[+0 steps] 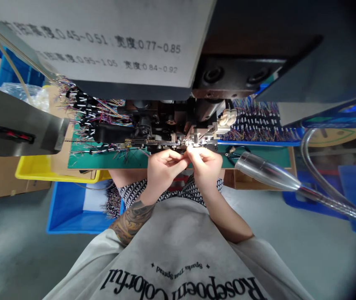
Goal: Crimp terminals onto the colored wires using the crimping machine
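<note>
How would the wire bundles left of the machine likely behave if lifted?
The wire bundles would probably sag, since their strands look thin and splay loosely. Each bundle is likely light, given such slender strands. Crossing ends might also snag neighbouring bundles.

Silvery machine head (197, 136) — blocky, beside black parts (162, 116)

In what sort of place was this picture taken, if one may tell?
It looks like a factory workshop, probably one where wiring is assembled: a heavy dark machine at the bench, many bundles of thin coloured wires, and a blue plastic bin at lower left.
</note>
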The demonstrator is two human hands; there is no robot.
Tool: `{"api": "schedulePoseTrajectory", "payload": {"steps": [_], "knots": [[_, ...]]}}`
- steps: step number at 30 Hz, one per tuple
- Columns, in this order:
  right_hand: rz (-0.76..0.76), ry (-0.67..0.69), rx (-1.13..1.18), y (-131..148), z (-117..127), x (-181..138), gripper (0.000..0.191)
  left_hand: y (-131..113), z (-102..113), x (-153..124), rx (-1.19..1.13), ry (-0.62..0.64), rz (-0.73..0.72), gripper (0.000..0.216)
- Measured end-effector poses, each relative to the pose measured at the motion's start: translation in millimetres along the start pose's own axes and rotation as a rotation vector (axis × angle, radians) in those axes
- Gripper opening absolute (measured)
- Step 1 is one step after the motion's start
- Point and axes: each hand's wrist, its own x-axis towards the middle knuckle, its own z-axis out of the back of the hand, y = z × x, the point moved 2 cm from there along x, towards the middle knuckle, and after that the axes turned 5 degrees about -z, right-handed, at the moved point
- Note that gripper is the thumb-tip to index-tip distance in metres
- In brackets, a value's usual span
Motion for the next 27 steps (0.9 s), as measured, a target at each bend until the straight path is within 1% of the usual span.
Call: {"api": "schedulePoseTrajectory", "payload": {"steps": [4, 9, 14, 15, 17, 20, 22, 23, 25, 27], "knots": [[-0.028, -0.006, 0.013, -0.2, 0.1, 1.8, 0.021, 1.5, 0.8, -0.1, 0.005, 0.011, -0.016, 0.018], [-0.048, -0.001, -0.028, -1.6, 0.9, 2.4, 0.022, 2.2, 2.3, -0.6, 0.040, 0.018, -0.017, 0.021], [-0.009, -0.021, -0.061, -0.7, -1.0, 0.8, 0.037, 1.1, 1.9, -0.9, 0.052, 0.021, -0.041, 0.020], [0.002, -0.014, -0.071, -0.8, -1.1, -0.1, 0.037, 0.9, 2.0, -1.0, 0.045, 0.023, -0.046, 0.019], [0.032, 0.020, -0.092, -2.5, 1.0, -2.1, 0.032, 0.6, 3.0, -1.3, 0.000, 0.036, -0.038, 0.019], [0.121, 0.115, -0.114, -11.5, 11.9, -5.0, 0.017, 0.6, 7.6, -1.6, -0.139, 0.088, 0.041, 0.019], [0.169, 0.199, -0.107, -22.5, 23.3, -6.6, 0.020, 0.4, 12.5, -1.9, -0.241, 0.134, 0.124, 0.019], [0.168, 0.256, -0.090, -29.2, 29.0, -7.5, 0.023, 0.3, 15.1, -2.1, -0.285, 0.156, 0.164, 0.019], [0.094, 0.422, -0.023, -43.1, 37.5, -10.8, 0.032, 0.7, 19.6, -2.6, -0.343, 0.198, 0.229, 0.019], [-0.045, 0.665, 0.070, -53.8, 40.8, -16.8, 0.038, 2.1, 22.5, -3.1, -0.376, 0.235, 0.268, 0.020]]}}
